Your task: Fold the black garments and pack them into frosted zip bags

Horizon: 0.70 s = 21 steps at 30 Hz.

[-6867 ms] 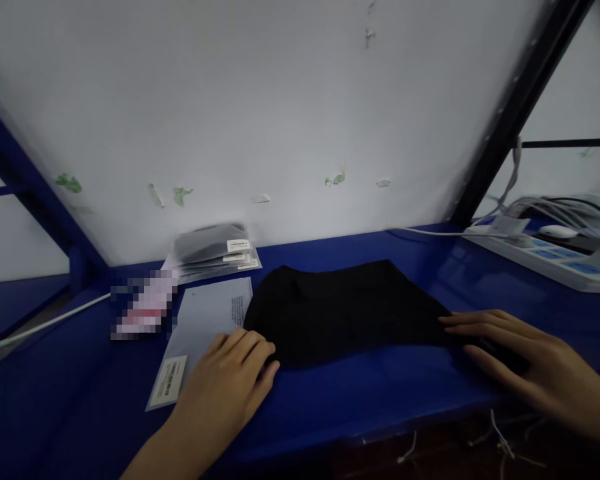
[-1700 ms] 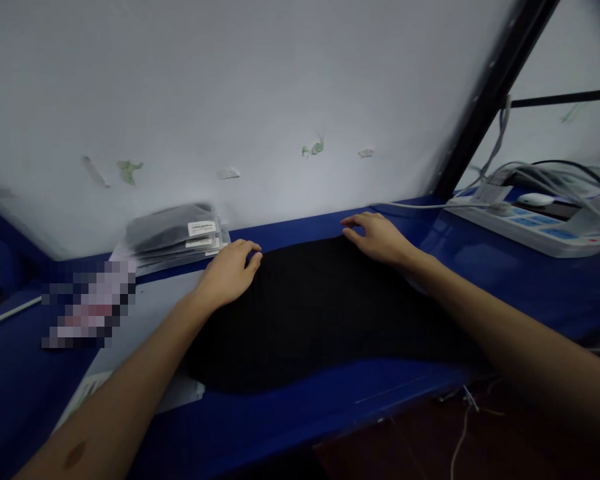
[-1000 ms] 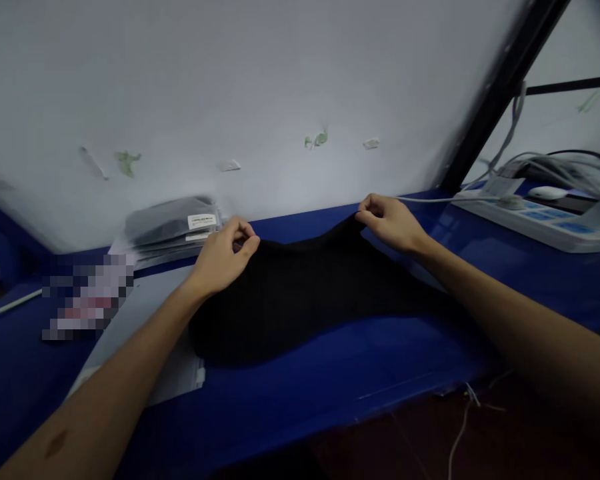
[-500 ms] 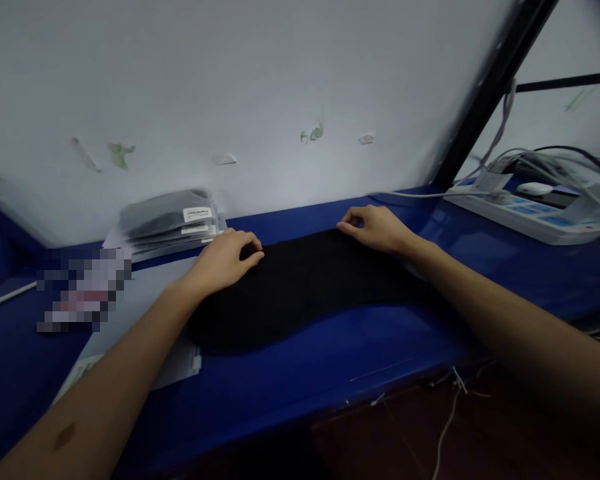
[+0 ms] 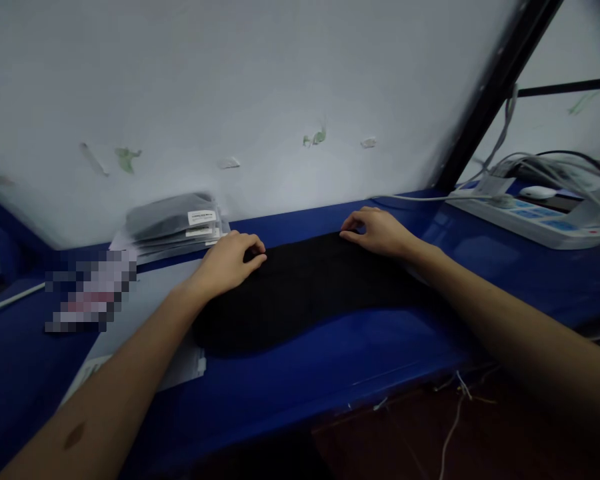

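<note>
A long piece of black cloth (image 5: pixel 305 287) lies flat across the blue table, its exact kind too dark to make out. My left hand (image 5: pixel 230 267) has its curled thumb and fingers at the cloth's far edge, towards the left, and pinches it. Further right along the same edge, my right hand (image 5: pixel 377 232) pinches the cloth between thumb and fingertips. Under the left end of the cloth and my left forearm lies a flat pale plastic bag (image 5: pixel 180 370), partly covered.
Behind my left hand, a stack of labelled plastic packages (image 5: pixel 170 220) sits against the white wall (image 5: pixel 280 87). A pixelated item (image 5: pixel 93 293) lies at the left. A white power strip (image 5: pixel 530 220) with cables stands at the right. Loose threads (image 5: pixel 463 387) hang at the table's front edge.
The whole view has shifted slightly. Both hands stay at the cloth's far edge, and the cloth keeps its place and shape.
</note>
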Tool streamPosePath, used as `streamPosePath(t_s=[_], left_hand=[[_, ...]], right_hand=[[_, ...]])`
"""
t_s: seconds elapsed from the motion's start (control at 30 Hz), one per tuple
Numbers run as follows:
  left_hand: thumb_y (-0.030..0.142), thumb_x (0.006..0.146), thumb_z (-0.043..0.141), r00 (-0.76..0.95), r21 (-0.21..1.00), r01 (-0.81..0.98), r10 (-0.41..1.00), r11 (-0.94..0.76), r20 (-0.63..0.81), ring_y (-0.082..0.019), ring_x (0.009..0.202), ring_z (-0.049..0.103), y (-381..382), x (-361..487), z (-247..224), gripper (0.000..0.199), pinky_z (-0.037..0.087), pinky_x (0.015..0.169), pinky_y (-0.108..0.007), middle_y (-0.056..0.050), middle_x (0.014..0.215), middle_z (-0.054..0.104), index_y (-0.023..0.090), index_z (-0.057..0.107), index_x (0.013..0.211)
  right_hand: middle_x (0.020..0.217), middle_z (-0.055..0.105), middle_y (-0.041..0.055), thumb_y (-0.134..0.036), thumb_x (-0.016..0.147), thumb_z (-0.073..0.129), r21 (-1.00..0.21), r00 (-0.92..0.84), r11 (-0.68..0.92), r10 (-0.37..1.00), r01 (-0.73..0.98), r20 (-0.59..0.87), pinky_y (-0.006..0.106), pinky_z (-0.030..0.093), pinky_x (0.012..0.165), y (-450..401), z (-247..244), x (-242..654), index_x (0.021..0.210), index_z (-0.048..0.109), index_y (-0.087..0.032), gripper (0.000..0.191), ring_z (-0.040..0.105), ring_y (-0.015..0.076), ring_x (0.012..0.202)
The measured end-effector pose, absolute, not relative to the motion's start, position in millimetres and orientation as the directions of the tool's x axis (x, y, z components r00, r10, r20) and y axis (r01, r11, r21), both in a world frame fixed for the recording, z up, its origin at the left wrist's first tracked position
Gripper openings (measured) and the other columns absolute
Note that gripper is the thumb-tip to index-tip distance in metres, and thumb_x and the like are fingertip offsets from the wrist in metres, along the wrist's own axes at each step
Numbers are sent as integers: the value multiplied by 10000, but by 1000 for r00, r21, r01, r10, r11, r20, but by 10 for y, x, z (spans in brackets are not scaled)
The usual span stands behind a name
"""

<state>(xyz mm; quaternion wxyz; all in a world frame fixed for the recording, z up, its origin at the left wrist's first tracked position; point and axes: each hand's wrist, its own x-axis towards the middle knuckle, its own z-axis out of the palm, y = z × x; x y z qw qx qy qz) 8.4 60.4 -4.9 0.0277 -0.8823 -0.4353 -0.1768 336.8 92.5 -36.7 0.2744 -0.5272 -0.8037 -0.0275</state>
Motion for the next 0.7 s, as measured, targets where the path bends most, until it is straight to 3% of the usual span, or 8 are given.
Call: streamPosePath(t_s=[0.4,0.7], left_hand=[[400,915,525,568,82,779,755,-621,327,-244,1003,562,500,163,7,240,445,864,-378,-59,1006,682,204,649,981],[362,897,570,610,53,754,728,-655,312,-244,999,557,485,166,17,187,449,875,-380,-56,1003,668,207,641,975]], right_hand=[[921,663,100,-373,814,593,-268,-279,427,848,864,451,432,494,856,954,-394,3392,925,704,-207,228,608,265,915],[936,663,88,-352,826,571,-269,-304,462,829,845,470,448,483,899,882,-326,3335,884,692,-225,185,604,258,949]])
